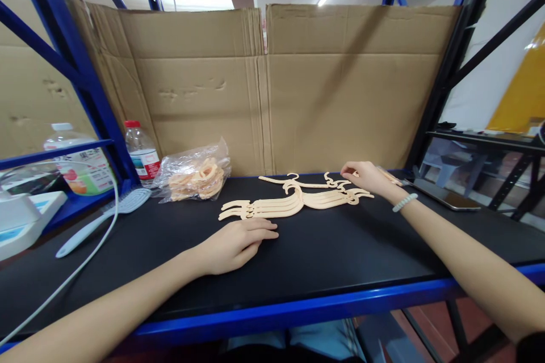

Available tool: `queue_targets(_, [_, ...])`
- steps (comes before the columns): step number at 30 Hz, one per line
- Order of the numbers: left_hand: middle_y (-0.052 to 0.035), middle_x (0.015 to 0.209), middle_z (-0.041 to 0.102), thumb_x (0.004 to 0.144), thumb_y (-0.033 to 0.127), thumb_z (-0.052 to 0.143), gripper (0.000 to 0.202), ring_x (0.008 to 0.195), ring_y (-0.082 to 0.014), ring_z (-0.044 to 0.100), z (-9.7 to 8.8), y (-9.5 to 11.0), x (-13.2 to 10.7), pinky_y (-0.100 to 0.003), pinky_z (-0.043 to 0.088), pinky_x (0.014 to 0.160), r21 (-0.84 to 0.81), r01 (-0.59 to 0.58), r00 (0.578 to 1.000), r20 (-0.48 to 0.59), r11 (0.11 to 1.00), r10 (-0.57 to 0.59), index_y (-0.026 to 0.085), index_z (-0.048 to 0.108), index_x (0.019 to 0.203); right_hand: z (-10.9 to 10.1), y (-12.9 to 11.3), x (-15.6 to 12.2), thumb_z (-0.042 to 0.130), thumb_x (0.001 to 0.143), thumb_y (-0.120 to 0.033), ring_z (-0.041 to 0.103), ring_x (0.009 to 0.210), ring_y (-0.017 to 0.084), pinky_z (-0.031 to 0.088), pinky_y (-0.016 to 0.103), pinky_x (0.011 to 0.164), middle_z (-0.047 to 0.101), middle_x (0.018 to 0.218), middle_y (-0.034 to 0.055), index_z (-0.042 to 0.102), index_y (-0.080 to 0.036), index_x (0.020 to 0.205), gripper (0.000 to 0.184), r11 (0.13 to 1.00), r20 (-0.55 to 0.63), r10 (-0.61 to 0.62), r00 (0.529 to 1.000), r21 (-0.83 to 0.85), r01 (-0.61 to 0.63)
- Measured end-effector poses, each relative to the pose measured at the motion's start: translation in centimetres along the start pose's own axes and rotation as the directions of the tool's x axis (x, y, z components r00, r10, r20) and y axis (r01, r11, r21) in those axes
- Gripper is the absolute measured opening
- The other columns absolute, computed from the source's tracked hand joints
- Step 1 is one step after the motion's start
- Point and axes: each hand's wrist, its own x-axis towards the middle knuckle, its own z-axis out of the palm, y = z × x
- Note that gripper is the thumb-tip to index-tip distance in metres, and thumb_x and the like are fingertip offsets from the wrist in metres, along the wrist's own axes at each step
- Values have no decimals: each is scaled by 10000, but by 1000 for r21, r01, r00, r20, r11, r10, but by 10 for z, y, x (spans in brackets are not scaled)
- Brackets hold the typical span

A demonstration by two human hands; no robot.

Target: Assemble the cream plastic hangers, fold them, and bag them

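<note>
Several beige clothes hangers [276,206] lie stacked in the middle of the black tabletop, their hooks gathered near the centre and short end pieces jutting out at both sides. Behind the stack lies a single beige hanger [279,181] with loose-looking parts at its right end. My left hand [238,243] rests on the tabletop just in front of the stack, fingers stretched out and holding nothing. At the back right, my right hand [365,177] is curled with fingertips pressed together over the hanger parts; what they hold, if anything, is hidden.
A clear plastic bag [198,176] of beige parts lies at the back left. Left of it are a red-capped bottle [142,156], a hairbrush [106,218], a white cable [108,227] and a power strip [32,221]. A phone-like slab [445,195] lies right. Cardboard [353,91] walls the back.
</note>
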Motion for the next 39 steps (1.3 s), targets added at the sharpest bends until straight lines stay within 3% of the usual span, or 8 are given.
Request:
queue_targets(6, [-56, 1321, 531, 866, 86, 400, 442, 1227, -198, 476, 0, 0, 1, -369, 380, 1044, -15, -2, 1000, -15, 1000, 2, 248, 537, 1253, 12, 8, 8, 531, 824, -170, 641, 751, 173, 444, 239, 653, 712, 852, 44, 676, -175, 871, 152, 998, 41, -5, 999, -62, 8])
queue_targets(12, [-58, 1304, 538, 872, 97, 397, 424, 1210, -200, 487, 1, 1, 3, -366, 387, 1037, -36, 0, 999, -39, 999, -1, 248, 547, 1238, 26, 1, 24, 512, 837, -125, 646, 873, 161, 454, 213, 751, 708, 976, 50, 675, -176, 989, 229, 993, 164, 17, 986, -116, 2])
queue_targets(17, [-57, 1293, 541, 874, 100, 391, 418, 1200, -200, 490, 2, 2, 2, -368, 389, 1032, -38, 9, 999, -42, 999, -11, 248, 551, 1231, 44, 1, 55, 569, 832, -270, 665, 816, 213, 476, 249, 718, 715, 855, 121, 709, -126, 855, 202, 977, 201, 137, 970, -191, -98])
queue_targets(22, [-61, 1296, 538, 875, 106, 390, 424, 1194, -207, 494, 1, 2, 1, -371, 392, 1028, -51, 4, 998, -56, 999, -6, 251, 545, 1241, 60, -3, 82, 712, 696, -406, 671, 793, 265, 495, 273, 671, 696, 753, 181, 700, -85, 726, 322, 954, 251, 249, 936, -233, -191])
queue_targets(27, [-64, 1286, 545, 874, 108, 394, 417, 1186, -213, 501, 1, 3, 1, -375, 398, 1020, -61, 2, 998, -56, 998, -5, 254, 552, 1232, 68, -3, 90, 790, 603, -334, 671, 788, 252, 510, 266, 659, 690, 776, 178, 689, -82, 761, 314, 924, 244, 364, 899, -218, -315])
queue_targets(35, [-62, 1292, 535, 877, 97, 378, 423, 1196, -206, 489, 1, 3, 3, -370, 388, 1026, -36, 19, 999, -37, 999, -20, 249, 547, 1233, 71, -6, 92, 730, 576, -173, 656, 630, 210, 512, 248, 560, 645, 591, 103, 677, -91, 677, 140, 860, 270, 508, 818, -114, -497])
queue_targets(39, [-65, 1284, 541, 878, 99, 378, 417, 1191, -208, 493, 0, 4, 3, -368, 394, 1022, -47, 13, 999, -46, 999, -15, 245, 552, 1228, 73, -4, 95, 695, 580, -160, 646, 616, 198, 500, 236, 553, 615, 533, 77, 655, -106, 594, 68, 841, 263, 530, 806, -41, -540])
